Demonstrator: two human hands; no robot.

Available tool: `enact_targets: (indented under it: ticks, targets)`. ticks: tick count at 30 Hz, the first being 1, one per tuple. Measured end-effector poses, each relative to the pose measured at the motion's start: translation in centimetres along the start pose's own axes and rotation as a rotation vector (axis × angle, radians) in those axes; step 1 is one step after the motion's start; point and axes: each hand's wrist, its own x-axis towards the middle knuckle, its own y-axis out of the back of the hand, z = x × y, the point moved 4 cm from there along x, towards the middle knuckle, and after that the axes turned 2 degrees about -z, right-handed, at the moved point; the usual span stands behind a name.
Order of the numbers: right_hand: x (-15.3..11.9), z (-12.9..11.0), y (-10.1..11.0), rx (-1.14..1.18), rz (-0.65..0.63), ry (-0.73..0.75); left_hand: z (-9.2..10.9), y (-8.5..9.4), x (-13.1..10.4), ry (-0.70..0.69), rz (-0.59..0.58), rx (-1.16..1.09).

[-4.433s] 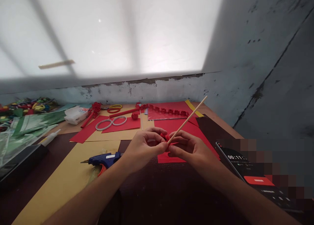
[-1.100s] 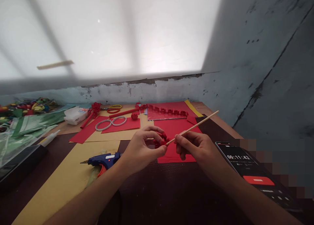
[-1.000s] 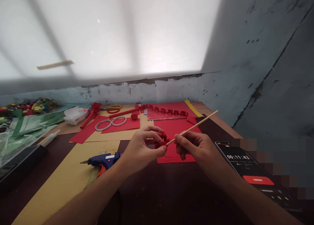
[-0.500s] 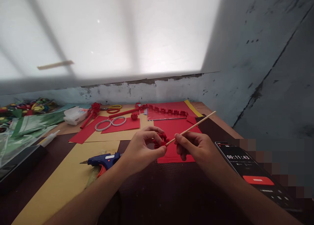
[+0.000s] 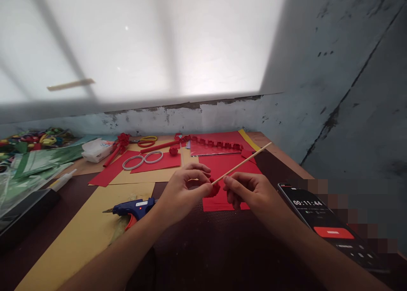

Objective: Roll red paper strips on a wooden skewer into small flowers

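My left hand (image 5: pixel 186 191) pinches the lower end of a thin wooden stick (image 5: pixel 243 163) between thumb and fingers. A small ruffled red paper flower (image 5: pixel 213 190) sits at that end, partly hidden behind the thumb. The stick slants up to the right, its far tip free. Close beside it, my right hand (image 5: pixel 246 189) has its thumb and fingers pressed together just under the stick. Whether those fingertips hold anything is hidden. Beneath both hands lies a sheet of red paper (image 5: pixel 210 166).
Left of my forearm rests a blue glue gun (image 5: pixel 135 207) on tan card (image 5: pixel 79 227). Behind are two grey rings (image 5: pixel 133 162), scissors (image 5: pixel 147 142), a red paper rosette (image 5: pixel 173 150) and a curled red strip (image 5: pixel 219 144). A phone (image 5: pixel 327 223) with a running timer lies right.
The stick has shifted slightly left and down at its tip. My right fingertips have slid from on the stick to just below it. More of the red flower shows under my left thumb.
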Motion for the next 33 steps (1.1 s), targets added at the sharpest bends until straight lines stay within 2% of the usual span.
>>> enact_targets:
  ticks: [11, 26, 33]
  targets:
    - [-0.08, 0.02, -0.03, -0.005, -0.007, -0.013, -0.17, 0.12, 0.02, -0.022, -0.003, -0.002]
    - [0.13, 0.52, -0.10, 0.023, -0.026, -0.018, -0.36, 0.20, 0.09, -0.059, 0.004, 0.105]
    - [0.14, 0.62, -0.12, 0.044, -0.008, -0.036, -0.40, 0.13, 0.06, -0.046, 0.009, 0.066]
